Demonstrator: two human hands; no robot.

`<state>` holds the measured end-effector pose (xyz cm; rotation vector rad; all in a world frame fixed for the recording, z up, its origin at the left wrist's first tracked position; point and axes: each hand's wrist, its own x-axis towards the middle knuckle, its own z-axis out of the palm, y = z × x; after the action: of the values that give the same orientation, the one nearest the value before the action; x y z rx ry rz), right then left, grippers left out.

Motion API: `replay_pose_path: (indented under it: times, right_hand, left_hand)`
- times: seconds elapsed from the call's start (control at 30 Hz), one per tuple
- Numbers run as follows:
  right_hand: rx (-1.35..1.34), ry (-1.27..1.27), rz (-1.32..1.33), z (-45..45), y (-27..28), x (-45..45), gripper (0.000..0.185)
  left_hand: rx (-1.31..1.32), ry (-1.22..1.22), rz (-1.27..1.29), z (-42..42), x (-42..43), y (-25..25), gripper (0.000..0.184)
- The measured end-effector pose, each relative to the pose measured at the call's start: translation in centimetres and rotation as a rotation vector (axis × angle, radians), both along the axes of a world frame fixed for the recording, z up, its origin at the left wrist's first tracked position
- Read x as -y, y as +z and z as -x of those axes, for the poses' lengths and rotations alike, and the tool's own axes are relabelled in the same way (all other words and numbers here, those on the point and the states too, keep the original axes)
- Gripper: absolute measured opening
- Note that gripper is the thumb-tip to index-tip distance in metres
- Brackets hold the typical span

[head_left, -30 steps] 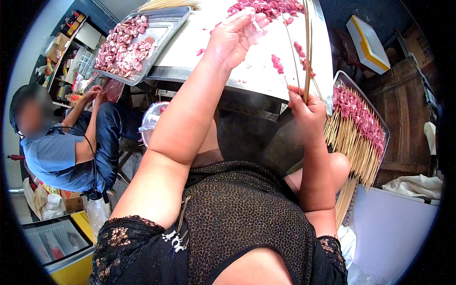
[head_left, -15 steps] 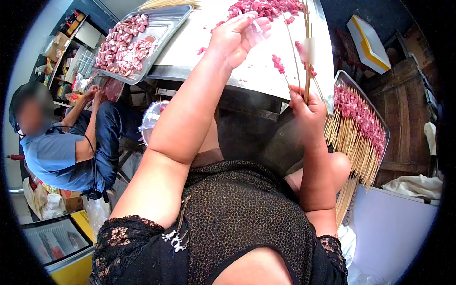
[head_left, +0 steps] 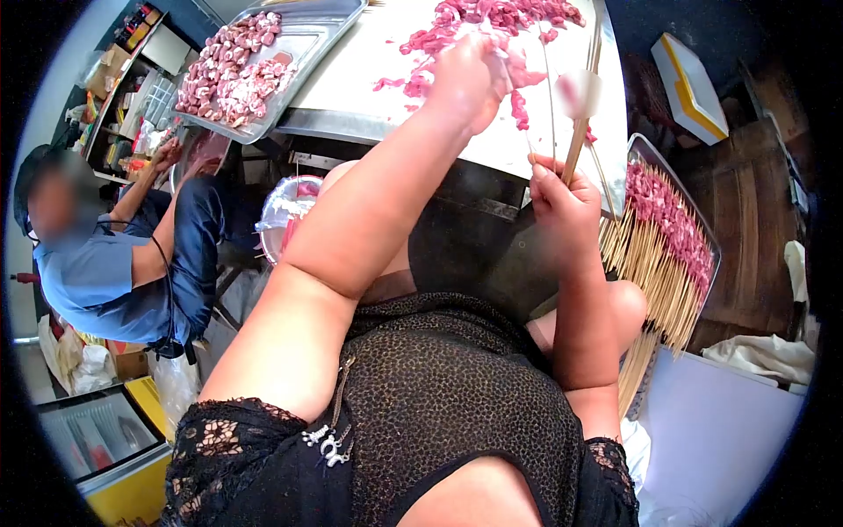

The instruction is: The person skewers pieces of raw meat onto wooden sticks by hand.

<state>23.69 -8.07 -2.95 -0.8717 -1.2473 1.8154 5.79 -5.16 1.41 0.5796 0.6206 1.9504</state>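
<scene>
My right hand [head_left: 565, 206] is closed round a bundle of bamboo skewers [head_left: 577, 145] that point up over the table edge. One of these skewers carries a strip of raw meat [head_left: 520, 111] near its upper part. My left hand [head_left: 474, 81] is over the table at the top of that skewer, its fingers curled in at a piece of meat [head_left: 527, 75]; they are partly blurred. Behind it lies a spread pile of raw red meat pieces [head_left: 492, 12] on the white tabletop [head_left: 351, 79].
A metal tray [head_left: 303, 83] of meat chunks is at the table's left. Right of the table, another tray [head_left: 713, 239] holds many loaded skewers [head_left: 667, 215]. A seated person [head_left: 92, 263] works at left, near a lined bucket [head_left: 279, 211]. A white-yellow foam box [head_left: 689, 88] stands at right.
My left hand has moved right and down from an open pose to the skewer's meat, its fingers now curled. My right hand keeps its hold on the skewers. The view has shifted slightly.
</scene>
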Motion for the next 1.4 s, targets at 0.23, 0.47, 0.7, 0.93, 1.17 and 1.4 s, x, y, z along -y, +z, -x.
replay_pose_path:
  times: [0.23,0.47,0.7,0.93,1.17,1.4]
  right_hand:
    - [-0.123,-0.063,0.013,0.6,-0.9,-0.3,0.019]
    - [-0.179,-0.068,-0.031,-0.3,0.2,-1.4,0.020]
    - [-0.074,-0.080,-0.006,-1.0,0.0,-1.4,0.019]
    - [-0.089,-0.067,-0.011,-0.8,0.2,-1.0,0.019]
    - [-0.082,-0.079,0.008,-1.4,-0.3,-1.1,0.017]
    - [-0.057,-0.104,-0.009,-1.7,0.2,-1.1,0.018]
  left_hand:
    - [-0.040,0.006,0.022,-1.5,0.1,-0.3,0.020]
    - [-0.613,-0.319,0.060,0.2,0.8,-1.0,0.036]
    - [-1.051,0.060,0.429,11.0,1.9,-0.4,0.033]
    - [-1.058,0.211,0.454,14.2,2.5,-0.7,0.027]
    - [-1.299,0.184,0.514,13.9,3.7,-0.7,0.015]
    - [-1.836,-0.001,0.482,12.3,3.3,-2.1,0.019]
